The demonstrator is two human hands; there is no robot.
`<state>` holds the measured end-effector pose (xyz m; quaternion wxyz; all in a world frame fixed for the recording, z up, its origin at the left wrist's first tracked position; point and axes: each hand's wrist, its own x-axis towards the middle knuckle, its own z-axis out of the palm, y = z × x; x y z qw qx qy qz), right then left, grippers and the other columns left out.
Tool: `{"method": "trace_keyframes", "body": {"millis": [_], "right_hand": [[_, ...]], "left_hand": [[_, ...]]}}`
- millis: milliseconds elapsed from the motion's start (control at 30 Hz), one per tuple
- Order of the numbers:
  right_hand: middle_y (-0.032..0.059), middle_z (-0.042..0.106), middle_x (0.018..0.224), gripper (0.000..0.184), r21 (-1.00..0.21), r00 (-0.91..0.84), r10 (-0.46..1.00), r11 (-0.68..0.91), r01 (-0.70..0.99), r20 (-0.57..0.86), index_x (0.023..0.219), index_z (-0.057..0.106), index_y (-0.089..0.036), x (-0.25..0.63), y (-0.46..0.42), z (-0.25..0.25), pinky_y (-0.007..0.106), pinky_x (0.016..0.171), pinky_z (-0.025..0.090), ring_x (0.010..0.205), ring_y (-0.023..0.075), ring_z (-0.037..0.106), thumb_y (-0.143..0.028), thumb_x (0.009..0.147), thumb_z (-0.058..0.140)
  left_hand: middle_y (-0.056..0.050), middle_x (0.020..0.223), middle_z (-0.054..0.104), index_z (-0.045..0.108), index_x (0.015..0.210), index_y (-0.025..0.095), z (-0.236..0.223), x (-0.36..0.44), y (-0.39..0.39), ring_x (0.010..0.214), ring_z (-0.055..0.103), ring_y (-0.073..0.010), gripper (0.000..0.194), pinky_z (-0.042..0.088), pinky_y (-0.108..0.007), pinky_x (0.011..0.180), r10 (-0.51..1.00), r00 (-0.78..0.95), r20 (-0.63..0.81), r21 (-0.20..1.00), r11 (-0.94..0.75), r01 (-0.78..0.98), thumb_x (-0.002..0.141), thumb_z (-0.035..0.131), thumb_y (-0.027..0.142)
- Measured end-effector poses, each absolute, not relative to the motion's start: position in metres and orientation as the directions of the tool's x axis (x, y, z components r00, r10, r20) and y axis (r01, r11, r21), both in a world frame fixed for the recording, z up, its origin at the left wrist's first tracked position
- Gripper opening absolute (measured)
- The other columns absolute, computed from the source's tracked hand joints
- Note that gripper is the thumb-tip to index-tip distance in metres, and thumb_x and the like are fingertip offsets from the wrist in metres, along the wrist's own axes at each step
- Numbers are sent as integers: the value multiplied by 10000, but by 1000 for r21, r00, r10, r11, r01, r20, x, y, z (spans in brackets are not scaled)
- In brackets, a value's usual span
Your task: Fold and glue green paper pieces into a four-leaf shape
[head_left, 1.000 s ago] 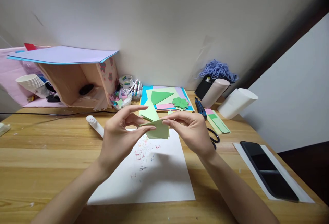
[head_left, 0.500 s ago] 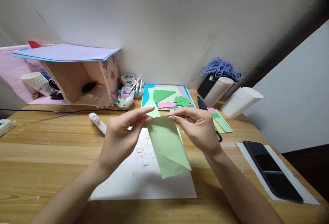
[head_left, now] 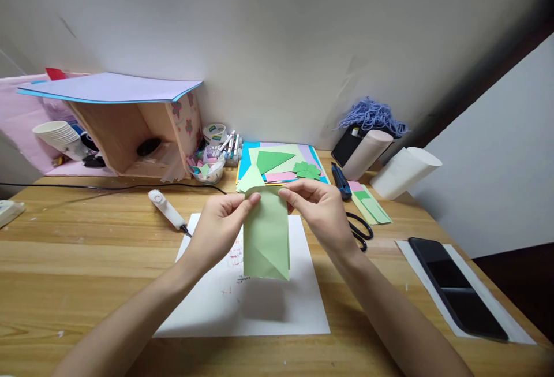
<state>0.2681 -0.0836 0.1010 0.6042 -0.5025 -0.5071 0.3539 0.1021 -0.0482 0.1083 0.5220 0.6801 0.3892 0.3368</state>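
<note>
A folded piece of light green paper (head_left: 266, 232) hangs upright between my hands, above a marked white sheet (head_left: 298, 302). My left hand (head_left: 223, 224) pinches its upper left corner, thumb on the near face. At the upper right corner, my right hand (head_left: 322, 209) pinches it the same way. A diagonal crease crosses the lower part of the paper, and a second layer shows along its right edge. The fingers behind the paper are partly hidden. Just beyond, coloured paper sheets (head_left: 242, 157) lie stacked, with a green paper clover (head_left: 307, 170) on top.
Black-handled scissors (head_left: 361, 230) and a utility knife (head_left: 341, 180) lie right of my hands. A white corded tool (head_left: 167, 209) lies to the left. A phone (head_left: 456, 287) rests at the right. An open box (head_left: 186, 117) and paper rolls (head_left: 407, 172) stand behind.
The green paper has turned from a slant to nearly straight up and down, its lower end swinging left. My left hand has shifted right, its thumb now on the paper's front.
</note>
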Motion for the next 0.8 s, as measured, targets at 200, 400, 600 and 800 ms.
{"method": "trace_keyframes", "body": {"millis": [200, 400, 600, 800], "right_hand": [[3, 590, 575, 193, -971, 215, 947, 226, 83, 239, 667, 630, -144, 266, -84, 102, 229, 494, 477, 509, 98, 532, -332, 705, 656], [5, 588, 629, 197, -978, 118, 971, 202, 56, 207, 718, 621, -146, 267, -83, 103, 217, 488, 466, 538, 95, 529, -341, 712, 646], [26, 620, 701, 200, -953, -18, 975, 221, 208, 222, 745, 645, -160, 269, -84, 101, 237, 540, 466, 619, 123, 553, -353, 760, 592], [34, 670, 843, 176, -895, -71, 948, 317, 315, 310, 880, 657, -206, 267, -86, 103, 283, 699, 473, 802, 167, 602, -319, 805, 546]], "left_hand": [[5, 499, 438, 535, 530, 144, 114, 100, -46, 497, 400, -104, 426, 304, -209, 440, 890, 441, 115, 949, -230, 217, 776, 478, 486], [25, 505, 342, 491, 524, 136, 114, 97, -47, 479, 289, -73, 399, 202, -206, 424, 877, 456, 151, 881, -329, 341, 798, 465, 425], [39, 496, 275, 417, 508, 145, 114, 99, -45, 469, 239, -67, 401, 162, -205, 411, 828, 545, 130, 813, -404, 419, 804, 441, 415], [36, 491, 326, 490, 531, 142, 115, 96, -41, 478, 271, -78, 389, 178, -206, 425, 795, 592, 134, 746, -474, 468, 803, 433, 414]]}}
